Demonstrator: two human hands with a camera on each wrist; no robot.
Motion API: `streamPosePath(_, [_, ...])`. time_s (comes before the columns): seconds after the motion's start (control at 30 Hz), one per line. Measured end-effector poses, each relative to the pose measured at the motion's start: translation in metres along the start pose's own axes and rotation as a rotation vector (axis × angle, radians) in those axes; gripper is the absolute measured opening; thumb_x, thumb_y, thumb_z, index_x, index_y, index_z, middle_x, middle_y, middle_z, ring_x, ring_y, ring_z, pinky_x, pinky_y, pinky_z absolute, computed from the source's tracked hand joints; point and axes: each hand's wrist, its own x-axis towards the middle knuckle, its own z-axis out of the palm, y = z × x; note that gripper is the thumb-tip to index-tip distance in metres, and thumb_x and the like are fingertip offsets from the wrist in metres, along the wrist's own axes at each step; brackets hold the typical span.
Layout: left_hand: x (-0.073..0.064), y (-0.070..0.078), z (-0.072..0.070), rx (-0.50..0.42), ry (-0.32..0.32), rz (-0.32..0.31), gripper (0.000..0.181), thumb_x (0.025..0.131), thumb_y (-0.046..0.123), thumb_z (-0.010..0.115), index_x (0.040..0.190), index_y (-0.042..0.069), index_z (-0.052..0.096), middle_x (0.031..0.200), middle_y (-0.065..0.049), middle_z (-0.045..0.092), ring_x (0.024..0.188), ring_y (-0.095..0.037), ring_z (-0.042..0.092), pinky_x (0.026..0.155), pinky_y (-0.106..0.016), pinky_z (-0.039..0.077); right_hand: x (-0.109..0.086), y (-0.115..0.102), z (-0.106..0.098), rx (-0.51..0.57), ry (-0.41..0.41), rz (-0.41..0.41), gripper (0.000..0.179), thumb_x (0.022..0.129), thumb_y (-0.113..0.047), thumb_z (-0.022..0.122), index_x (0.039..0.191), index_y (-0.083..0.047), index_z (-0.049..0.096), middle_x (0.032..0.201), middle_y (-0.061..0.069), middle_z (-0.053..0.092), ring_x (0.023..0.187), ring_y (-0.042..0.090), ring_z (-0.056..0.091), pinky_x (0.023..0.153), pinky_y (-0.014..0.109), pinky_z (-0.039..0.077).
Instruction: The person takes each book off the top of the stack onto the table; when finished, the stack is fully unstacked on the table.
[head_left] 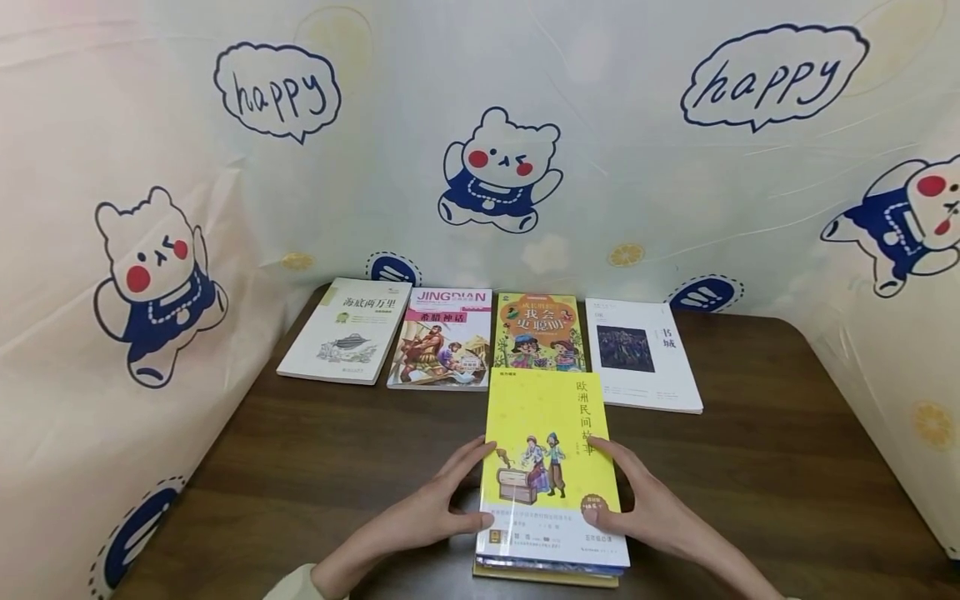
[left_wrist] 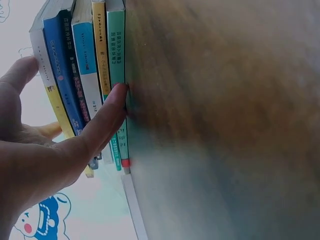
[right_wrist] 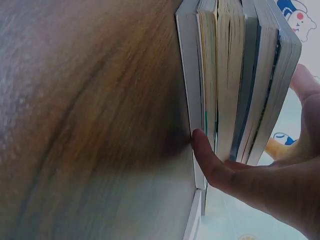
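A stack of several books stands on the table, topped by a yellow book [head_left: 540, 408] with two cartoon figures and a chest on its cover. My left hand [head_left: 427, 512] touches the stack's left side, thumb and fingers spread. Opposite it, my right hand [head_left: 648, 500] rests against the right side, thumb and a fingertip at the cover's edge. Coloured spines, including a blue book [left_wrist: 60, 65] and a green book [left_wrist: 116, 50], face the left palm in the left wrist view. Page edges [right_wrist: 230, 65] face the right hand, one finger reaching down to the bottom book.
Behind the stack, four books lie in a row: a white book [head_left: 345, 333], a Greek myths book [head_left: 440, 342], an orange-green book [head_left: 538, 329] partly covered by the stack, and another white book [head_left: 641, 358]. A patterned curtain [head_left: 592, 175] surrounds the brown wooden table [head_left: 750, 450].
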Motion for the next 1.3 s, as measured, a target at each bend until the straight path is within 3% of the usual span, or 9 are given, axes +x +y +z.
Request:
streamPosePath(0.33, [-0.001, 0.002, 0.001, -0.03, 0.035, -0.041, 0.094, 0.085, 0.043, 0.071, 0.155, 0.028, 0.011, 0.159, -0.008, 0.012, 0.142, -0.033, 0.019, 0.103, -0.06, 0.03, 0.001, 0.002, -0.003, 0.044, -0.018, 0.013, 0.082, 0.081, -0.045, 0.073, 0.149, -0.033, 0.028, 0.15, 0.012, 0.03, 0.119, 0.033, 0.04, 0.088, 0.053, 0.042])
streamPosePath(0.5, [-0.001, 0.001, 0.001, -0.066, 0.029, -0.035, 0.097, 0.084, 0.04, 0.074, 0.156, 0.026, 0.01, 0.158, -0.011, 0.013, 0.135, -0.034, 0.035, 0.103, -0.057, 0.033, -0.001, 0.005, -0.007, 0.072, -0.031, 0.029, 0.081, 0.081, -0.042, 0.074, 0.148, -0.034, 0.028, 0.149, 0.013, 0.031, 0.117, 0.033, 0.041, 0.085, 0.05, 0.042])
streamPosePath(0.63, [0.0, 0.0, 0.0, -0.107, 0.005, -0.029, 0.098, 0.083, 0.037, 0.076, 0.155, 0.024, 0.011, 0.158, -0.012, 0.013, 0.128, -0.032, 0.046, 0.1, -0.047, 0.041, -0.003, 0.008, -0.007, 0.089, -0.024, 0.014, 0.08, 0.082, -0.04, 0.074, 0.148, -0.034, 0.029, 0.148, 0.014, 0.032, 0.116, 0.034, 0.041, 0.084, 0.048, 0.043])
streamPosePath(0.77, [0.0, 0.0, 0.0, -0.132, -0.01, -0.028, 0.096, 0.083, 0.034, 0.076, 0.155, 0.024, 0.013, 0.156, -0.014, 0.014, 0.128, -0.034, 0.047, 0.091, -0.036, 0.049, -0.006, 0.009, -0.006, 0.104, 0.0, 0.009, 0.075, 0.082, -0.038, 0.075, 0.146, -0.032, 0.034, 0.147, 0.013, 0.033, 0.115, 0.034, 0.042, 0.08, 0.042, 0.045])
streamPosePath(1.03, [0.0, 0.001, -0.001, -0.136, -0.022, -0.021, 0.094, 0.084, 0.029, 0.076, 0.155, 0.025, 0.015, 0.153, -0.018, 0.02, 0.127, -0.037, 0.046, 0.079, -0.027, 0.053, -0.01, 0.008, -0.008, 0.173, 0.028, 0.033, 0.072, 0.081, -0.034, 0.077, 0.143, -0.027, 0.041, 0.141, 0.014, 0.037, 0.103, 0.03, 0.051, 0.068, 0.029, 0.05])
streamPosePath(1.3, [0.0, 0.004, -0.002, -0.111, -0.03, -0.029, 0.091, 0.084, 0.027, 0.076, 0.154, 0.025, 0.019, 0.15, -0.016, 0.026, 0.128, -0.034, 0.044, 0.079, -0.03, 0.053, -0.016, 0.007, -0.016, 0.209, -0.005, 0.003, 0.07, 0.082, -0.027, 0.077, 0.142, -0.018, 0.043, 0.135, 0.021, 0.042, 0.079, 0.02, 0.063, 0.06, 0.03, 0.053])
